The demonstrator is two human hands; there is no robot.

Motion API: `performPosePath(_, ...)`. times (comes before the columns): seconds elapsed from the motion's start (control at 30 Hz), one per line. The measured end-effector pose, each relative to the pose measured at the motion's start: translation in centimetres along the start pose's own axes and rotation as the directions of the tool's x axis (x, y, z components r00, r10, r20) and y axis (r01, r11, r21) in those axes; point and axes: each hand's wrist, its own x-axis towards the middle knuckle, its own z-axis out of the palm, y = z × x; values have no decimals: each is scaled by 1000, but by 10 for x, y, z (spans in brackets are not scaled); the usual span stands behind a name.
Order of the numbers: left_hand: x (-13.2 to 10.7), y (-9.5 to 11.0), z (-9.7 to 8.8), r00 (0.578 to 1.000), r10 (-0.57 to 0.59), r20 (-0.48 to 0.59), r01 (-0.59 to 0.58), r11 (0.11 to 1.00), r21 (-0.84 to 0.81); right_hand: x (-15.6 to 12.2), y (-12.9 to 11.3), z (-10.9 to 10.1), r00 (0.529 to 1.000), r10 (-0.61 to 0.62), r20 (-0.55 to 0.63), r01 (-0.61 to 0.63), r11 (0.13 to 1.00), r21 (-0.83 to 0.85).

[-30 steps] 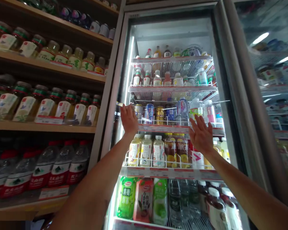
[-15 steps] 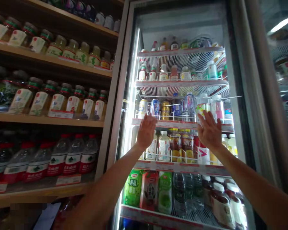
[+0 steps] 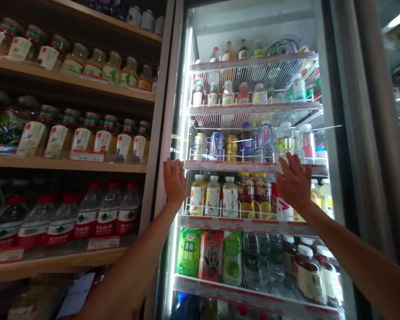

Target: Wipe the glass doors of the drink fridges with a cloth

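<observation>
Both my arms are raised in front of a lit drinks fridge (image 3: 216,165) with what looks like a glass door. My left hand (image 3: 175,181) is at the fridge's left frame, level with the middle shelf edge, its fingers pointing up and holding nothing. Whether it touches the frame or glass I cannot tell. My right hand (image 3: 294,182) is spread open at the right half of the fridge, covering part of the bottles behind it. Between the hands stand white-labelled bottles (image 3: 213,195), dark tea bottles (image 3: 246,194) and, one shelf up, a blue can (image 3: 216,146).
Wooden shelves (image 3: 120,167) at the left carry rows of juice bottles (image 3: 82,133) and red-capped water bottles (image 3: 102,209). On a low fridge shelf are a green bottle (image 3: 189,252), a red one (image 3: 210,255) and dark jar-like bottles (image 3: 308,273). A metal upright (image 3: 351,133) stands at the right.
My left hand has moved left, from in front of the bottles to the fridge's left frame. The right hand stays at nearly the same place. The view has shifted slightly.
</observation>
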Motion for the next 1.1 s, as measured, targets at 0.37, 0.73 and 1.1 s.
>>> performPosePath(0.37, -41, -1, -11, 999, -44, 12, 44, 998, -46, -36, -54, 3, 996, -89, 22, 87, 993, 81)
performPosePath(0.73, -85, 38, -12, 987, 148, 59, -142, 985, -96, -70, -62, -5, 989, -139, 51, 133, 986, 97)
performPosePath(1.1, -113, 55, -19, 951, 282, 123, -272, 958, -94, -112, -90, -5, 964, -247, 102, 226, 957, 180)
